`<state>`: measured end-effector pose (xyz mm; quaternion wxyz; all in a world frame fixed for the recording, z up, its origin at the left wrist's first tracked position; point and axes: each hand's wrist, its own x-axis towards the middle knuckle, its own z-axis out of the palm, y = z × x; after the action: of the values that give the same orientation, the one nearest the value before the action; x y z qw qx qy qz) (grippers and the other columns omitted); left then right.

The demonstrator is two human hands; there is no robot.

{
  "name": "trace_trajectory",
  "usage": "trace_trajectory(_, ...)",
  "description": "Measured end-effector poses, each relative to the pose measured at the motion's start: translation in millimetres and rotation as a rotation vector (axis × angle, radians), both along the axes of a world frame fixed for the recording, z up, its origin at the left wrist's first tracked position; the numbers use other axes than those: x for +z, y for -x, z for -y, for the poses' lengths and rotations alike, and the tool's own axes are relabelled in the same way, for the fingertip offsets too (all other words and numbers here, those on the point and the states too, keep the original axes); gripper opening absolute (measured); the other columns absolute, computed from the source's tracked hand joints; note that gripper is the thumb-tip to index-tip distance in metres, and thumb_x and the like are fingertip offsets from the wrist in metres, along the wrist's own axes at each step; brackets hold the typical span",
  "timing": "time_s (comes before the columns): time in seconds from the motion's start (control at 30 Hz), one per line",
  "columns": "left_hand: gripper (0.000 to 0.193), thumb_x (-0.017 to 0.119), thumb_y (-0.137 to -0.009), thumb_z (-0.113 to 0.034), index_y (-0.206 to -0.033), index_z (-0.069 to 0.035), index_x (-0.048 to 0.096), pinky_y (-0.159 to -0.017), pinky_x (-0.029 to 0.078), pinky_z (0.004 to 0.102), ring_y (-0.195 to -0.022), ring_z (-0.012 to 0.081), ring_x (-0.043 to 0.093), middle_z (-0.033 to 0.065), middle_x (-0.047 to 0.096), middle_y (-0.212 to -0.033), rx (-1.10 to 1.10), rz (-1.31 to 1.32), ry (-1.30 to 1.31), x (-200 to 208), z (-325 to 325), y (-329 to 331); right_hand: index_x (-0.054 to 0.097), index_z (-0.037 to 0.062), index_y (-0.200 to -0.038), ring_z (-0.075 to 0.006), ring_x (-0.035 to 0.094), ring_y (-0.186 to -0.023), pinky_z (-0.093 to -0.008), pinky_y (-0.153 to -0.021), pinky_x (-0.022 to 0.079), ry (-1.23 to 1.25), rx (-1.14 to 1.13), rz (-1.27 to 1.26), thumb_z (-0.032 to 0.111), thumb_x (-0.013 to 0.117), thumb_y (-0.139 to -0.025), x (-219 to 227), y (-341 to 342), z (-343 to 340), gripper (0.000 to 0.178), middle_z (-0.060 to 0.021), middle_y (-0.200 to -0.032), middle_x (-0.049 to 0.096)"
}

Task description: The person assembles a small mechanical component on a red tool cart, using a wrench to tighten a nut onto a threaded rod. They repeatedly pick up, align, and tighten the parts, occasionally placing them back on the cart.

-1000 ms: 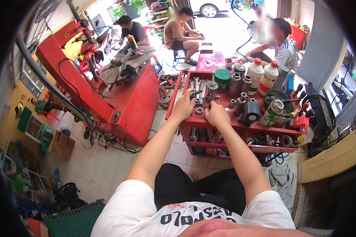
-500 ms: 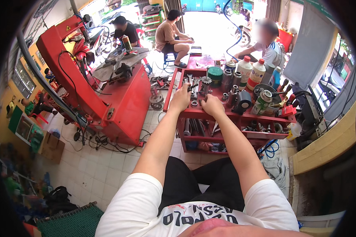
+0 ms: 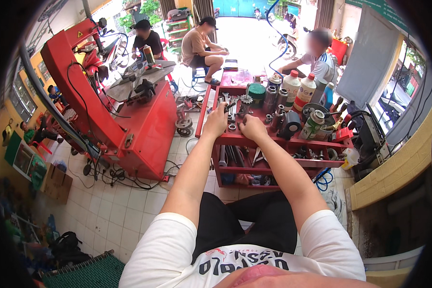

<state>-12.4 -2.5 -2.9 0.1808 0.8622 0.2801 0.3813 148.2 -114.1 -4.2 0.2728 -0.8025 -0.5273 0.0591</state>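
Both my arms reach forward over a red tool cart (image 3: 273,143). My left hand (image 3: 216,121) is closed at the cart's left side, with a small dark piece at its fingertips that I cannot make out. Beside it lie metal wrenches (image 3: 232,109). My right hand (image 3: 254,128) is closed over the cart's near edge; what its fingers hold, if anything, is hidden. Between the hands sits a small metal ring (image 3: 232,128). Farther back are a toothed metal part (image 3: 246,99) and a green tin (image 3: 257,91). Metal sockets (image 3: 276,118) stand right of my right hand.
Red-capped bottles (image 3: 306,94), a spray can (image 3: 314,123) and a black cylinder (image 3: 291,126) crowd the cart's right side. Lower shelves hold more tools. Left stands a large red machine (image 3: 146,132), with cables (image 3: 120,178) on the floor. Several people sit beyond the cart.
My view has shifted slightly, so the cart and machine appear a little farther left. Both hands stay over the cart in nearly the same places. The seated person in brown now faces downward.
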Motion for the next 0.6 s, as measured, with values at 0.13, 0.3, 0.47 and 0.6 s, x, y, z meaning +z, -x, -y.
trace_trajectory(0.13,0.04,0.058,-0.099,-0.016,-0.135,-0.007,0.044,-0.09,0.048,0.0583,-0.108,0.0512,0.062,0.0302,0.066,-0.115,0.003,0.019,0.015,-3,-6,5,0.069,0.0038,-0.102,-0.0391,0.07,-0.099,-0.0503,-0.088,0.055,-0.06,-0.001,0.072,0.029,0.068,-0.088,16,6,-25,0.029,-0.0206,-0.102,0.073)
trace_trajectory(0.3,0.041,0.057,-0.1,-0.018,-0.137,-0.009,0.043,-0.088,0.047,0.0589,-0.106,0.0528,0.062,0.0318,0.065,-0.117,-0.036,0.064,0.003,-1,-2,-4,0.068,0.0056,-0.098,-0.0393,0.07,-0.094,-0.0511,-0.081,0.057,-0.205,-0.027,0.209,0.025,0.07,-0.086,-31,2,-51,0.023,-0.0166,-0.105,0.066)
trace_trajectory(0.47,0.04,0.057,-0.098,-0.011,-0.135,-0.006,0.043,-0.088,0.047,0.0595,-0.104,0.0524,0.063,0.0323,0.066,-0.109,0.016,-0.002,0.07,2,2,0,0.072,0.0078,-0.101,-0.0367,0.07,-0.098,-0.0494,-0.084,0.058,-0.105,0.042,0.227,0.026,0.072,-0.085,-34,0,-51,0.024,-0.0151,-0.107,0.068)
trace_trajectory(0.6,0.039,0.058,-0.099,-0.012,-0.134,-0.006,0.043,-0.087,0.047,0.0596,-0.104,0.0524,0.063,0.0323,0.066,-0.109,-0.014,0.018,0.046,1,0,1,0.075,0.0094,-0.098,-0.0357,0.07,-0.1,-0.0478,-0.086,0.058,-0.057,0.088,0.232,0.026,0.073,-0.085,-32,2,-51,0.021,-0.0137,-0.106,0.07)
